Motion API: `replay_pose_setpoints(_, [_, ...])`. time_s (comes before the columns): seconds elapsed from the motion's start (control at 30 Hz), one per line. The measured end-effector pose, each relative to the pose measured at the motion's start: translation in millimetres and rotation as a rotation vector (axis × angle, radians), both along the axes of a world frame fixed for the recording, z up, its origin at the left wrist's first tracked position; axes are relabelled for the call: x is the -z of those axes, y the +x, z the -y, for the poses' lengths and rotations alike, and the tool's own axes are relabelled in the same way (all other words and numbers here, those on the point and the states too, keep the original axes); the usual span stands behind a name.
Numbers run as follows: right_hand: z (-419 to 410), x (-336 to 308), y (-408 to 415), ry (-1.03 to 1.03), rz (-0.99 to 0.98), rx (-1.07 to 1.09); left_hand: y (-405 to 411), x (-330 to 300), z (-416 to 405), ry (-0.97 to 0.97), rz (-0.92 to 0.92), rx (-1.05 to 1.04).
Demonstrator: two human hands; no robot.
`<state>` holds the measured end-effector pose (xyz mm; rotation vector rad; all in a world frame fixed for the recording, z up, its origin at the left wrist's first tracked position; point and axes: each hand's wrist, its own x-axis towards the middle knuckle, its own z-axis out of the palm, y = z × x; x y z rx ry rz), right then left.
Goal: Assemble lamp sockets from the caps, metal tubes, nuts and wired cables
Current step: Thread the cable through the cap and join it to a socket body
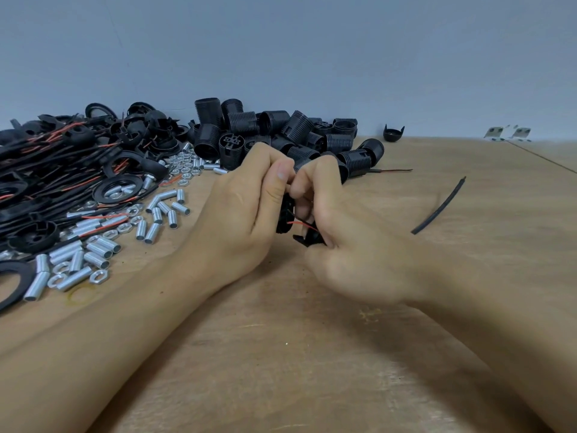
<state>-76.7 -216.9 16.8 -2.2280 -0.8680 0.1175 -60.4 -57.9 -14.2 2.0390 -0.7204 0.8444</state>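
Socket part (285,214), seemingly one, between two hands (246,210).

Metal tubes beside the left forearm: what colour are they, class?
Shiny silver metal tubes; head view shows them best.

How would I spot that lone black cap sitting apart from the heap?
Follow the wooden table to its back edge by the blue wall. Right of the pile of threaded black sockets sits one cap, alone, its open side up with pointed prongs.

We find no readable text, label, brand, number or sign anywhere in this view; the black parts, metal pieces and wooden table all appear unmarked to us.
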Motion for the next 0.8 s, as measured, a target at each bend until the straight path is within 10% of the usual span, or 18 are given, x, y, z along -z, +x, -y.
replay_pose_setpoints(0.8, [5.5, 1.7, 11.6, 0.092, -0.025, 0.040, -0.7, -7.3, -12.1, 0.239, -0.088, 0.112])
